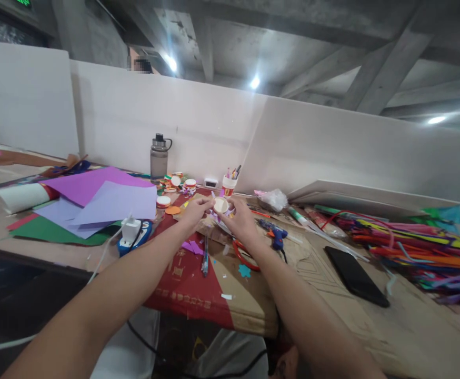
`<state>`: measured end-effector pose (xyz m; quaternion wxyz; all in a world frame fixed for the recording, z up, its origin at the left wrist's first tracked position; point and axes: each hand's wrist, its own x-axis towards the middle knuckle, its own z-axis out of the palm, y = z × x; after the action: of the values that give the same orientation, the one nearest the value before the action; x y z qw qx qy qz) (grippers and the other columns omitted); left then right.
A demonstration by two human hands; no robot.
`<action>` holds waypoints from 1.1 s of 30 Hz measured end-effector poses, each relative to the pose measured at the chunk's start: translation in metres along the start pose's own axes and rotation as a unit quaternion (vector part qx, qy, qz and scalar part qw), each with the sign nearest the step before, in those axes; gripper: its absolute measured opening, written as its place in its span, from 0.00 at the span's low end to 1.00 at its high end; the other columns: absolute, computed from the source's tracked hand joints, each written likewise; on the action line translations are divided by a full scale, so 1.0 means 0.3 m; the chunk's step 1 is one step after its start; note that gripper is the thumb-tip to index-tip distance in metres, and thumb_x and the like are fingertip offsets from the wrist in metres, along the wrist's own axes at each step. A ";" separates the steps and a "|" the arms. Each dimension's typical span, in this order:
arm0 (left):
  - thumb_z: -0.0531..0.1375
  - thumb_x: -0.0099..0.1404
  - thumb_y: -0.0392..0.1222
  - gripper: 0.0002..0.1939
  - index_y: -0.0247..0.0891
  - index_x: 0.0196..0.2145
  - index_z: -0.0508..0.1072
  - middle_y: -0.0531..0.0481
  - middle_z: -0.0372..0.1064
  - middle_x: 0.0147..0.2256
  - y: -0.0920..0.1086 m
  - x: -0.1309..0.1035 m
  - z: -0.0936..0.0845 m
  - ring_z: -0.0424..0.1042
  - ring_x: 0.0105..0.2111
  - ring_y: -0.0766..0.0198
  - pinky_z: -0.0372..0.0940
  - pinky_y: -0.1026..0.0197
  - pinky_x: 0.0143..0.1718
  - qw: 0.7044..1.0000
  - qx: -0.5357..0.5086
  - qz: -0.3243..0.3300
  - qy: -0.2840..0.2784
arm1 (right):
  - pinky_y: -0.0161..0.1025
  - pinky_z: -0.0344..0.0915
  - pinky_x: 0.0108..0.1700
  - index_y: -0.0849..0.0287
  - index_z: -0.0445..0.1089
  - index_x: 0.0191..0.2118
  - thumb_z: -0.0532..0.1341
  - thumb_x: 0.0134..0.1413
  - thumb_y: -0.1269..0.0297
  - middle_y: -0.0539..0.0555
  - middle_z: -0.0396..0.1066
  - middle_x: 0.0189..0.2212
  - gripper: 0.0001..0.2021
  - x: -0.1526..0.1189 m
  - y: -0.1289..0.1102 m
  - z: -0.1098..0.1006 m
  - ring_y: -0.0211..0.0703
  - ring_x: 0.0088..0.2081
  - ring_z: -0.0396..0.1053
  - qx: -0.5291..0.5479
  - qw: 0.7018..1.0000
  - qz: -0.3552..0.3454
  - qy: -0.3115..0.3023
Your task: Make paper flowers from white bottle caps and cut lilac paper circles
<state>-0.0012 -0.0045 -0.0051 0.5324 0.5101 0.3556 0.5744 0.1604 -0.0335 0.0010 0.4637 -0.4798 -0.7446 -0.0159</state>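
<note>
Both of my hands meet over the middle of the table around a small round pale piece (pixel 220 205) that looks like the cut-off base of a paper cup. Its hollow side faces me. My left hand (pixel 198 211) pinches its left edge, and my right hand (pixel 239 218) grips the right side. Purple scraps show just beneath, partly hidden by my fingers. Red-handled scissors (pixel 243 256) lie by my right wrist, near a blue paper flower (pixel 245 270). Below my hands are a pen (pixel 205 258) and purple paper pieces (pixel 192 247) on red-printed cardboard (pixel 186 289).
A blue glue gun (pixel 278 237), a black phone (pixel 356 276) and bundled pipe cleaners (pixel 423 247) lie right. Coloured sheets (pixel 111 202) and a power strip (pixel 135 237) are left. Behind stand a bottle (pixel 159 160), round cup pieces (pixel 189 184) and a pen cup (pixel 229 185).
</note>
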 end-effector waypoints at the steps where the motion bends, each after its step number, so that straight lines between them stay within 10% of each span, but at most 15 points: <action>1: 0.67 0.48 0.51 0.16 0.34 0.25 0.73 0.52 0.66 0.24 -0.001 -0.004 0.003 0.60 0.22 0.71 0.52 0.65 0.24 1.000 0.002 -0.003 0.001 | 0.44 0.64 0.45 0.63 0.70 0.46 0.65 0.49 0.59 0.59 0.71 0.41 0.19 -0.001 -0.001 0.000 0.48 0.40 0.67 -0.006 1.000 -0.006 0.007; 13: 0.59 0.61 0.44 0.08 0.37 0.35 0.70 0.48 0.69 0.36 0.035 -0.048 0.049 0.68 0.38 0.63 0.61 0.61 0.42 0.976 0.058 0.126 0.166 | 0.46 0.63 0.43 0.62 0.72 0.42 0.63 0.49 0.54 0.59 0.70 0.37 0.19 0.004 0.010 -0.012 0.49 0.37 0.66 -0.043 0.997 0.063 0.022; 24: 0.53 0.67 0.46 0.12 0.39 0.32 0.72 0.50 0.70 0.30 0.085 -0.213 0.132 0.67 0.31 0.64 0.60 0.62 0.35 0.951 0.181 0.233 -0.093 | 0.45 0.63 0.41 0.62 0.72 0.45 0.60 0.48 0.60 0.58 0.70 0.37 0.18 0.000 0.037 -0.025 0.49 0.38 0.66 -0.027 0.997 0.076 -0.004; 33: 0.50 0.70 0.47 0.20 0.37 0.23 0.69 0.49 0.70 0.23 0.079 -0.261 0.152 0.67 0.25 0.66 0.60 0.62 0.29 0.784 0.327 0.439 -0.294 | 0.45 0.64 0.40 0.61 0.72 0.41 0.63 0.48 0.51 0.56 0.70 0.33 0.20 0.000 0.046 0.001 0.48 0.36 0.66 -0.026 0.993 0.110 0.023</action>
<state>0.0301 -0.0913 0.0115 0.1031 0.8984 0.0862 0.4181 0.1703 -0.0260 -0.0050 0.4669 -0.5699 -0.6762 0.0048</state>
